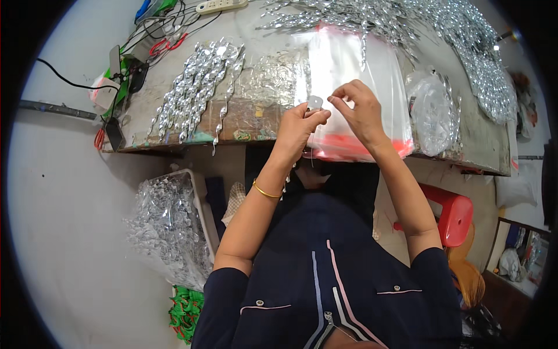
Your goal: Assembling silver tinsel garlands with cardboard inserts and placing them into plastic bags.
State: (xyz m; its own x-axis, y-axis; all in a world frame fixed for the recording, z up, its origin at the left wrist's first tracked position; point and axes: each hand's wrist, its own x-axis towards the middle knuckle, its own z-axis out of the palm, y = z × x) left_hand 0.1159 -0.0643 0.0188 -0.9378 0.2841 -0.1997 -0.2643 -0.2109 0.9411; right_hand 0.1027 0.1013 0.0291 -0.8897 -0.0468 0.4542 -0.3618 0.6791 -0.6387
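My left hand (297,127) pinches a small whitish tag (315,102) between thumb and fingers, over the near part of the stack of clear plastic bags (386,87). Just right of the tag is my right hand (361,113), its thumb and forefinger pressed together. Whatever they may hold is too small to make out. A bit of twisted silver strand (286,181) shows below my left wrist, by my lap; its upper end is hidden. Red strips run along the near edge of the bags, under my hands. One silver strand (364,51) lies on their far part.
Silver twisted strands (200,84) lie in a bunch at the table's left, with a larger heap (482,64) at the far right. A crumpled clear bag (433,113) is beside the stack. Cables and a power strip (221,6) lie far left. A red stool (456,215) stands right.
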